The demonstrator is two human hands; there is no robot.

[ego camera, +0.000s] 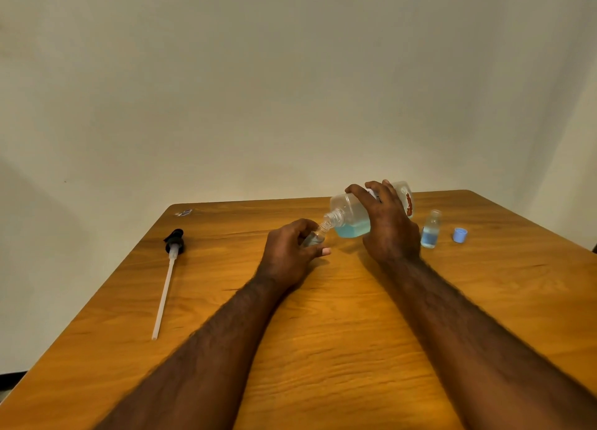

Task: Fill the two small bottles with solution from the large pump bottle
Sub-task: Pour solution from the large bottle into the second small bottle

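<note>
My right hand (389,226) grips the large clear bottle (352,214), tipped on its side with its open threaded neck pointing left and down. Blue solution pools in its lower side. My left hand (290,252) holds a small clear bottle (315,237), tilted, its mouth meeting the large bottle's neck. A second small bottle (430,229) stands upright to the right, partly filled with blue solution and uncapped. A blue cap (460,234) lies further right.
The black pump head with its long white dip tube (168,274) lies on the left of the wooden table (323,332). A small wrapper scrap (183,213) sits at the far left corner. A plain wall stands behind.
</note>
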